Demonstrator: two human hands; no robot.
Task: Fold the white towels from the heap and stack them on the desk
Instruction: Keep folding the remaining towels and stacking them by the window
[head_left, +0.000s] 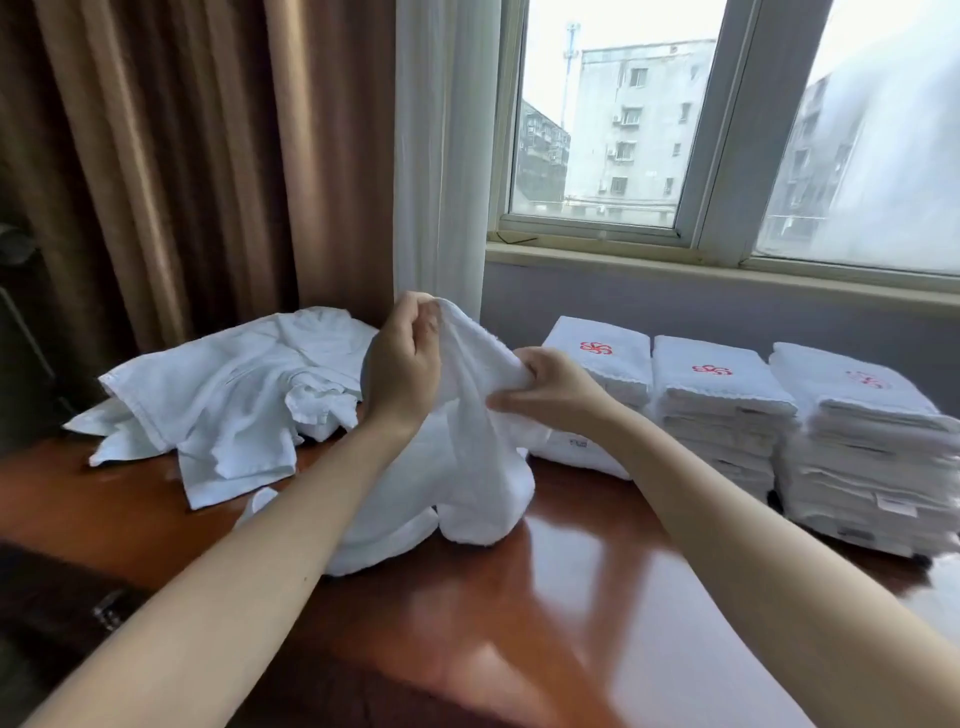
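Bench: three stacks of folded towels along right side under window, red emblem on top of each. Bulk of job looks done.
Heap at far left of bench: several loose towels left, so more rounds ahead of you.
Current towel: unfolded, lifted between heap and stacks, lower part bunched on bench.
Your left hand and right hand: fingers of both pinching its top edge.
No basket or bin in view.

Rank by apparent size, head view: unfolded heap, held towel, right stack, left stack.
1. unfolded heap and held towel: alike, unranked.
2. right stack, nearer the camera.
3. left stack, partly behind the right hand.
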